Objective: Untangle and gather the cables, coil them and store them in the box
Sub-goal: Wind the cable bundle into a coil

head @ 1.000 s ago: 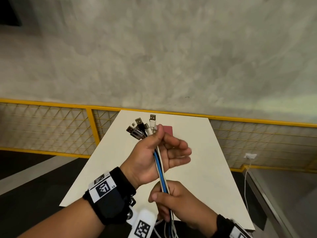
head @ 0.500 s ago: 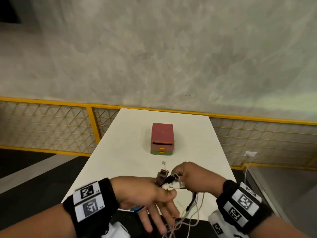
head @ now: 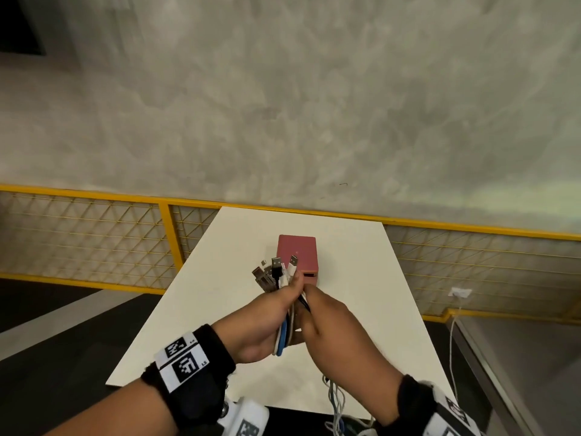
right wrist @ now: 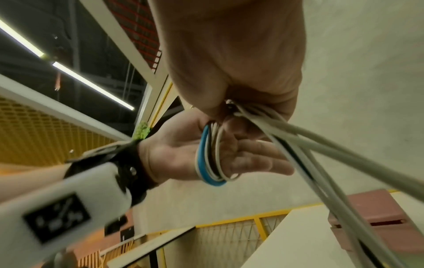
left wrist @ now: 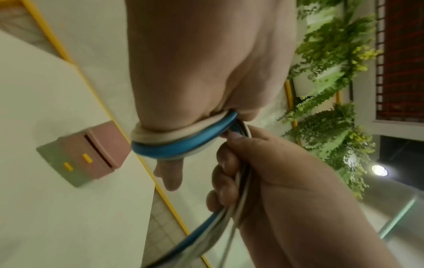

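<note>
Above the white table (head: pixel 220 297), my left hand (head: pixel 290 289) holds a bundle of cables (head: pixel 283 336), blue, white and black. Its thumb presses them below the USB plugs (head: pixel 276 270), which stick up. One loop of the bundle (right wrist: pixel 210 159) runs round the left palm, whose fingers (right wrist: pixel 259 161) lie straight. My right hand (head: pixel 311 298) touches the left and grips the same cables (right wrist: pixel 286 130) in its fist. Their loose tails (head: pixel 336 401) hang over the table's near edge. The red box (head: pixel 297 251) stands mid-table behind the plugs, its top drawer slot (left wrist: pixel 97 151) showing.
A yellow mesh railing (head: pixel 94 243) runs behind and beside the table, before a concrete wall. A wall socket with a white cord (head: pixel 460 292) sits low on the right. Green plants (left wrist: pixel 332 90) hang on the wall in the left wrist view.
Both hands have risen from the table's near edge. The right hand has drawn the bundle round the left palm into a loop, and the plugs point up in front of the box again.
</note>
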A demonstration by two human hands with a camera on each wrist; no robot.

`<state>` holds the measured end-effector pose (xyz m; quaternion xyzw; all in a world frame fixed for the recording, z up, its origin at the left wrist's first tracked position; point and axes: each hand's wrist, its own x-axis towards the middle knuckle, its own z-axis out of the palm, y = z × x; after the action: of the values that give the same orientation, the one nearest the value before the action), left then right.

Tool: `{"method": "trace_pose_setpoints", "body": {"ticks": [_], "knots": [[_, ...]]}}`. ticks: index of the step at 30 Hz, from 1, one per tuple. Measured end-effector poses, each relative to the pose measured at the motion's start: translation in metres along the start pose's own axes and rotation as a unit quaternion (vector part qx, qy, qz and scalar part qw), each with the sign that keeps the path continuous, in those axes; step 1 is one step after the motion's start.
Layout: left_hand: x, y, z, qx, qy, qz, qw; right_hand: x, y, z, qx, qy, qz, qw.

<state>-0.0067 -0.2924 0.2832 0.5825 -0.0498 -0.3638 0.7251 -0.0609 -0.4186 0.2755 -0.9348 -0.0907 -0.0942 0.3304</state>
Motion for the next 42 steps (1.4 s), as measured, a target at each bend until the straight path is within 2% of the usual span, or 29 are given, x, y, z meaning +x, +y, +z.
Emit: {"method": "trace_pose_setpoints", "body": {"ticks": [4, 10, 12, 14, 18, 21, 23, 26, 28, 31, 33, 35, 36, 38, 42], "knots": [[0.004, -0.006, 0.006, -0.055, -0.031, -0.003, 0.998, -0.009, -0.005, 0.004, -0.011, 0.004, -0.013, 1.000], [0.013, -0.006, 0.022, -0.088, 0.035, 0.079, 0.992, -0.015, -0.008, -0.002, 0.138, 0.032, -0.008, 0.990], [0.013, -0.002, 0.026, -0.106, 0.043, 0.102, 0.988, -0.019, -0.005, -0.003, 0.228, 0.057, 0.037, 0.971], [0.014, 0.003, 0.024, -0.130, 0.049, 0.130, 0.982, -0.021, -0.001, 0.000, 0.323, 0.051, 0.098, 0.940], [0.008, 0.020, 0.017, -0.161, 0.002, 0.174, 0.972, -0.026, 0.014, 0.009, 0.412, -0.084, 0.154, 0.894], [-0.005, 0.042, 0.014, -0.186, -0.064, 0.208, 0.958, -0.034, 0.028, 0.021, 0.406, -0.219, 0.165, 0.872], [-0.016, 0.053, 0.012, -0.189, -0.104, 0.215, 0.952, -0.039, 0.040, 0.029, 0.390, -0.260, 0.186, 0.864], [-0.033, 0.052, 0.010, -0.112, -0.236, 0.152, 0.953, -0.036, 0.058, 0.030, 0.362, -0.252, 0.202, 0.874], [-0.037, 0.038, 0.003, -0.029, -0.327, 0.058, 0.943, -0.026, 0.065, 0.021, 0.307, -0.241, 0.197, 0.899], [-0.036, 0.018, -0.009, 0.108, -0.375, -0.071, 0.918, -0.010, 0.066, 0.001, 0.243, -0.218, 0.189, 0.926], [-0.035, 0.011, -0.010, 0.222, -0.353, -0.133, 0.899, 0.001, 0.060, -0.013, 0.204, -0.214, 0.176, 0.939], [-0.032, 0.007, -0.008, 0.329, -0.262, -0.164, 0.892, 0.008, 0.052, -0.023, 0.157, -0.199, 0.156, 0.955], [-0.029, 0.005, -0.008, 0.351, -0.209, -0.161, 0.898, 0.010, 0.048, -0.028, 0.146, -0.191, 0.149, 0.959], [-0.023, 0.003, -0.009, 0.343, -0.132, -0.115, 0.923, 0.009, 0.038, -0.034, 0.139, -0.182, 0.130, 0.965], [-0.012, 0.000, -0.008, 0.275, -0.057, -0.017, 0.960, 0.001, 0.017, -0.033, 0.098, -0.149, 0.070, 0.981]]}}
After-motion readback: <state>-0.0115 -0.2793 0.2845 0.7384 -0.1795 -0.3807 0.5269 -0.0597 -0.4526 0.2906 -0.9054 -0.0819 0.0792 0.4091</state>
